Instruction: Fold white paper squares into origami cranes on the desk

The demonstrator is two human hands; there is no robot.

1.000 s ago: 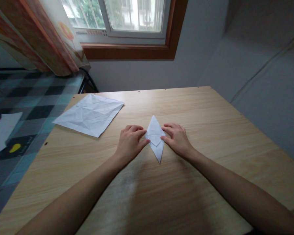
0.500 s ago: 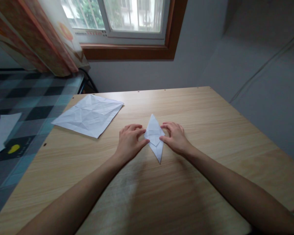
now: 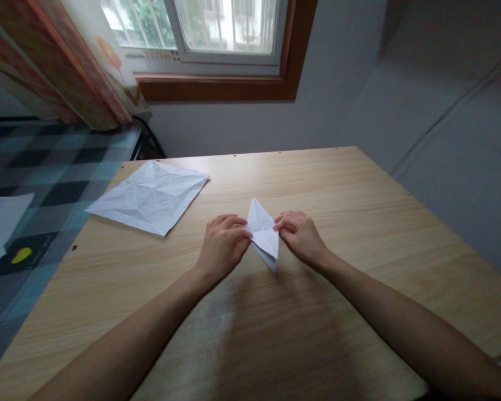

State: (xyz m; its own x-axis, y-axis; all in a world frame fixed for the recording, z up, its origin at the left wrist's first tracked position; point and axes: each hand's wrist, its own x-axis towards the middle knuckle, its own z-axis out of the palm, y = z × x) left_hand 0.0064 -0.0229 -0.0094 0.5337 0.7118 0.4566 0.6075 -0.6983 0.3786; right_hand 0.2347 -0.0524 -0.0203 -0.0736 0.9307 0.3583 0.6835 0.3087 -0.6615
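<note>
A small folded white paper (image 3: 264,229) is held between my two hands near the middle of the table. It has a pointed top, and two pointed flaps at the bottom stand slightly apart. My left hand (image 3: 225,239) pinches its left corner between thumb and fingers. On the opposite side my right hand (image 3: 301,234) is closed on the right corner, thumb and forefinger together. A larger white sheet (image 3: 150,197), flat and marked with crossing creases, lies to the left of my left hand.
The wooden table (image 3: 359,234) reaches toward the wall below a brown-framed window (image 3: 217,88). At the left is a checked cloth surface (image 3: 67,161) with another white paper (image 3: 8,225) on it. A patterned curtain (image 3: 67,61) hangs above that.
The folded paper has tilted in my fingers, and its front flap has come down over the lower point. The fingers of both hands have closed more tightly at its corners.
</note>
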